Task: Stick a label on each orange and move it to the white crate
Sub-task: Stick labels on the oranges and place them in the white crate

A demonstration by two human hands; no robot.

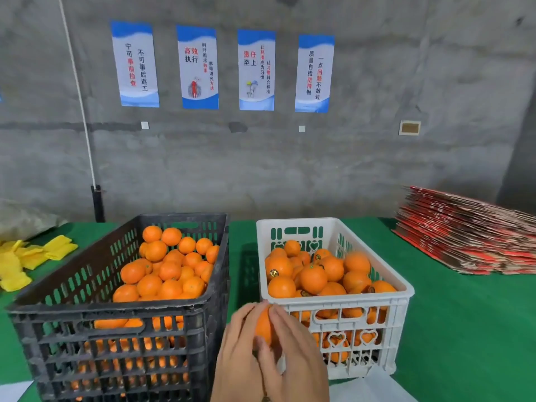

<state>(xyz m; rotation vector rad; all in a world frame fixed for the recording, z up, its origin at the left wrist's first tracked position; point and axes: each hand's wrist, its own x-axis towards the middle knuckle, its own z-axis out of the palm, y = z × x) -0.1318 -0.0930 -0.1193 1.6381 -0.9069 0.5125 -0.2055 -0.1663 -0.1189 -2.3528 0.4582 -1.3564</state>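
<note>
1. An orange (pixel 264 326) sits between both hands, low in the middle of the view, just in front of the near left corner of the white crate (pixel 336 304) and right of the black crate (pixel 121 309).
2. The left hand (pixel 239 349) cups the orange from its left side, fingers curled up around it and the thumb lying across its lower front.
3. The right hand (pixel 293 346) lies over the orange's right side, its fingers stretched along the fruit and touching the peel (whether a label is under those fingers cannot be told).
4. The white crate is heaped with oranges (pixel 313 278); a few show small round dark stickers with gold marks, too small to read.
5. The black crate holds a pile of oranges (pixel 171 268) with no stickers visible.
6. Both crates stand on a green table (pixel 464 329).
7. Four blue-and-white posters (pixel 198 66) hang on the grey concrete wall, printed in Chinese; large characters read 高效执行 on the second and 责任至上 on the third.
8. Yellow foam sleeves (pixel 26 261) lie at the left, and a stack of flattened red cartons (pixel 470 233) lies at the right.
</note>
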